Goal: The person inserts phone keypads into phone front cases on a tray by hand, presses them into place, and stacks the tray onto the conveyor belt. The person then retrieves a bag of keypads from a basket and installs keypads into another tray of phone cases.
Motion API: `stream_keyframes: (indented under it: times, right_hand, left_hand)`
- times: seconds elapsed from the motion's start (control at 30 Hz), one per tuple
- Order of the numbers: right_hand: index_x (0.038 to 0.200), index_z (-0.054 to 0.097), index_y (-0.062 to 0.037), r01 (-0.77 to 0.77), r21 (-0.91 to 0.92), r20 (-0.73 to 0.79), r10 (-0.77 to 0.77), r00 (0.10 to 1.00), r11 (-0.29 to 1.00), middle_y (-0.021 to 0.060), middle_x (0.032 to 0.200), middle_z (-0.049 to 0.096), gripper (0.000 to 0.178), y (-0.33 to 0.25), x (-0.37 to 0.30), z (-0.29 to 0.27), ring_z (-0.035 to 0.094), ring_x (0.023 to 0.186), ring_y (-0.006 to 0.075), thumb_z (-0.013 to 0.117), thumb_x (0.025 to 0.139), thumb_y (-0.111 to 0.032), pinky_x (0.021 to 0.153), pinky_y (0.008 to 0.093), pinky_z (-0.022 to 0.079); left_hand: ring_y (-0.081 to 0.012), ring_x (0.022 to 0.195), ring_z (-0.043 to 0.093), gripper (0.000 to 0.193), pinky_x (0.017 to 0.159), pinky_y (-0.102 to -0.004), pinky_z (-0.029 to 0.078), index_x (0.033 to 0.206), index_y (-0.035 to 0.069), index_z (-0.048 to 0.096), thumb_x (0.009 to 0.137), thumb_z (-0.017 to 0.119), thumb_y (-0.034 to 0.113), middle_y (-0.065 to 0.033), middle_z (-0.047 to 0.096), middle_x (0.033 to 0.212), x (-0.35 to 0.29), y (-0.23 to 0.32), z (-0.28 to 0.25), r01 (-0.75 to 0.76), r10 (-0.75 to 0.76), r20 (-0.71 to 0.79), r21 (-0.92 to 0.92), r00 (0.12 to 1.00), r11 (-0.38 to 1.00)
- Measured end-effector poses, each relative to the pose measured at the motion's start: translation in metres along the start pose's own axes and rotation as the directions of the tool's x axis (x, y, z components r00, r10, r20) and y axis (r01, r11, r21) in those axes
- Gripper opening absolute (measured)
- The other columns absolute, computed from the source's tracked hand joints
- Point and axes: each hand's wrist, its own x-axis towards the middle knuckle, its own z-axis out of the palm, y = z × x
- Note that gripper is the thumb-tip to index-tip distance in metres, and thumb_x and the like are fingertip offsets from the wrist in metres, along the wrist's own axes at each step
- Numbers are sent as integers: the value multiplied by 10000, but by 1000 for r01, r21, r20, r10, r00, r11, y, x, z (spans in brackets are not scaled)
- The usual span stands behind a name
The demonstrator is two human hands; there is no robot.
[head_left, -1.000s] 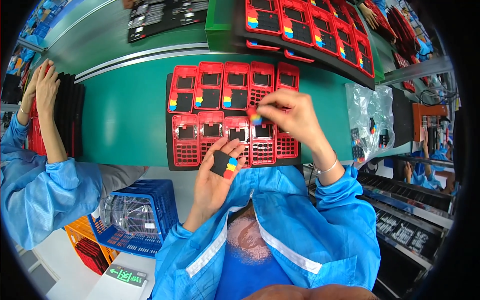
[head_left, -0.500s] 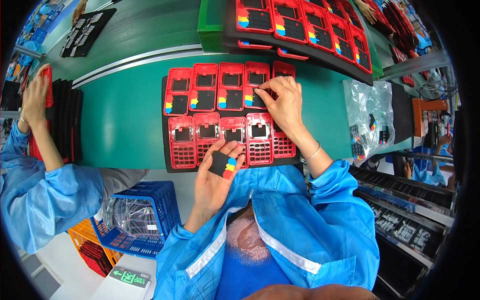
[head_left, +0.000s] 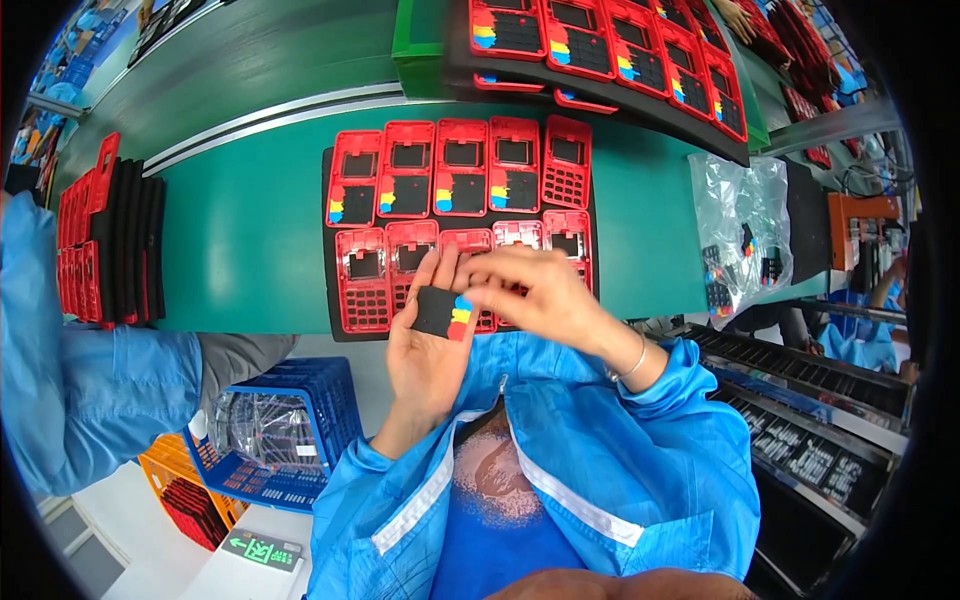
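My left hand (head_left: 425, 365) is palm up below the front edge of a black tray (head_left: 330, 215), with a black keypad pad (head_left: 433, 311) lying across its fingers. Blue, yellow and red tabs line the pad's right side. Over that coloured side my right hand (head_left: 550, 295) hovers, slightly blurred, thumb and fingers apart. Two rows of red handset shells (head_left: 461, 160) fill the tray. In the back row, all but the rightmost shell (head_left: 566, 165) hold a black pad with coloured tabs. Front-row shells (head_left: 362, 275) show bare key holes; my hands partly hide some.
A raised black tray of red shells (head_left: 630, 60) overhangs the far side on a green support (head_left: 420, 50). On the right lies a clear plastic bag (head_left: 740, 220) with keypads. Upright black trays (head_left: 140, 240) stand left, beside a co-worker's sleeve (head_left: 120, 400). A blue crate (head_left: 340, 410) is below.
My right hand has left the back-row shell and come down to the pad in my left hand. The co-worker's hand at the left has gone from the red shell.
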Motion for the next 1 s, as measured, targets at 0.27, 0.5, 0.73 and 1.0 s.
stream_keyframes:
  times: [0.27, 0.5, 0.73, 1.0]
  right_hand:
    - [1244, 673, -81, 218, -139, 88, -207, 974, 966, 109, 1017, 635, 422, -11, -7, -12, 683, 866, 310, 777, 834, -76, 737, 395, 578]
    - [1020, 693, 0, -98, -344, -445, -70, 893, 934, 97, 943, 759, 220, 31, -1, -84, 747, 891, 190, 772, 816, -14, 762, 297, 560]
    - [1012, 746, -32, -212, -101, -627, 104, 772, 972, 99, 918, 761, 156, 78, 8, -80, 739, 818, 188, 783, 864, -65, 728, 303, 571]
    - [940, 772, -43, -4, -505, -523, -302, 797, 863, 115, 897, 753, 106, 108, 18, -81, 702, 864, 304, 788, 847, -91, 752, 397, 566]
  left_hand:
    - [-258, 1612, 74, 669, 1301, -427, 101, 1665, 59, 106, 1079, 369, 248, -119, 91, 1745, 20, -13, 15, -94, 40, 107, 573, 994, 814]
    - [-383, 1544, 281, 710, 1272, -504, 202, 1533, -67, 389, 1014, 621, 359, -241, 335, 1633, 102, -5, 31, -644, -430, 511, 379, 745, -665]
    - [-364, 1511, 352, 692, 1266, -486, 242, 1493, -75, 451, 1008, 618, 388, -249, 411, 1588, 138, -16, 9, -650, -504, 457, 255, 733, -716]
    - [-345, 1507, 360, 589, 1262, -500, 248, 1485, -30, 487, 1026, 590, 324, -183, 441, 1584, 140, -12, 12, -657, -539, 448, 160, 713, -736]
